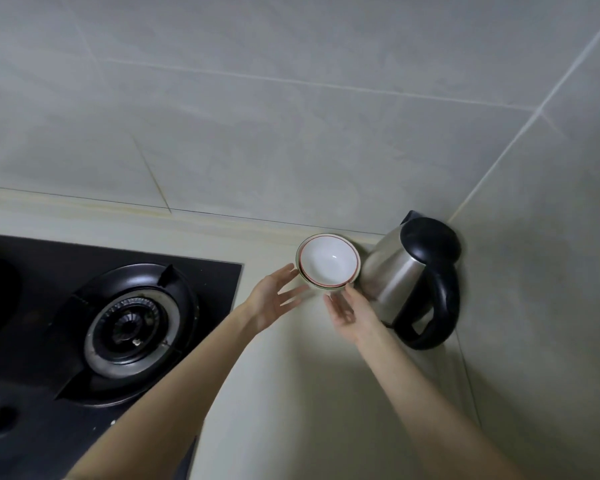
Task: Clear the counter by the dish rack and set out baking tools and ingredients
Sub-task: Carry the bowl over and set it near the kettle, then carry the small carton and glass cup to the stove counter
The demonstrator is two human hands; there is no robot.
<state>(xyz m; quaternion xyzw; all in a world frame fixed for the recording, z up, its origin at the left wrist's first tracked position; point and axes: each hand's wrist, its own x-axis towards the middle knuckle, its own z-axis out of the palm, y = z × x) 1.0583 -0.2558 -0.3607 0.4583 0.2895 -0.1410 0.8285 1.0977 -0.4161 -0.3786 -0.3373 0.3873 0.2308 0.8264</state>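
A small stack of white bowls (328, 263) with red and green rim lines stands on the pale counter (291, 375) near the back wall, just left of a steel kettle. My left hand (274, 301) is open at the stack's lower left, fingers straight, fingertips at or just off the rim. My right hand (349, 315) is open below the stack, with its fingertips touching the lower right edge of the bowls. Neither hand grips the bowls.
A stainless steel kettle (406, 282) with a black lid and handle stands in the corner, close to the bowls' right side. A black gas hob (129, 327) with a round burner fills the left. Tiled walls close off the back and right.
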